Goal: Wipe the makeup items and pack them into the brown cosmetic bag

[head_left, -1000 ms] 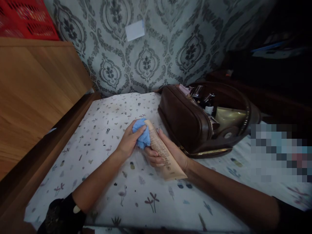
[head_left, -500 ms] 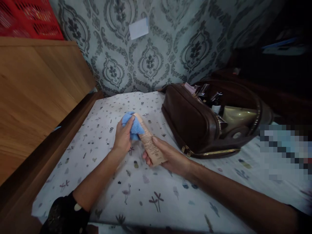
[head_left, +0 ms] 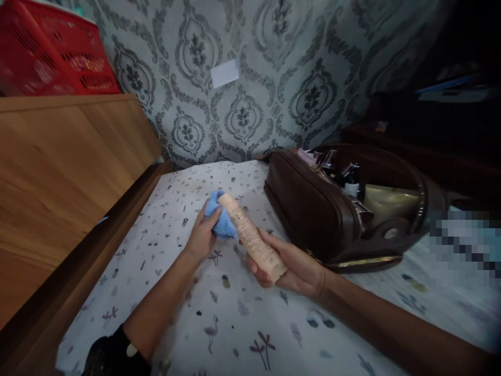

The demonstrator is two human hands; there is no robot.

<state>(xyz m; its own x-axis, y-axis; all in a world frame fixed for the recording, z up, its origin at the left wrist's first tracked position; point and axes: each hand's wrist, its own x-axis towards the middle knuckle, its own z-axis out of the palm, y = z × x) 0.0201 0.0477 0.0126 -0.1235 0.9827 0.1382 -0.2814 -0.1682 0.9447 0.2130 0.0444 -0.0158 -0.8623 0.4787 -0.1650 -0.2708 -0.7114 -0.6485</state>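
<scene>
My right hand (head_left: 289,263) is wrapped round the lower end of a beige squeeze tube (head_left: 254,241) covered in small print. The tube slants up and to the left over the printed sheet. A fluffy blue cloth (head_left: 224,223) is pinched in my left hand (head_left: 203,232), beside the tube's upper end; whether cloth and tube touch there I cannot tell. To the right of my hands an unzipped brown toiletry bag (head_left: 309,209) stands on the sheet, with several bottles (head_left: 350,177) and a gold pouch (head_left: 389,201) showing inside it.
White printed sheet (head_left: 176,324) covers the surface beneath my hands. On the left stands a wooden cabinet (head_left: 78,172) with a red plastic basket (head_left: 58,52) on top. Patterned wallpaper (head_left: 242,120) backs the scene, and a white card (head_left: 224,73) is stuck to it.
The blue cloth has come away from the tube's upper part, baring more of its print. The tube has shifted down and right with my right hand. The view has tilted up slightly.
</scene>
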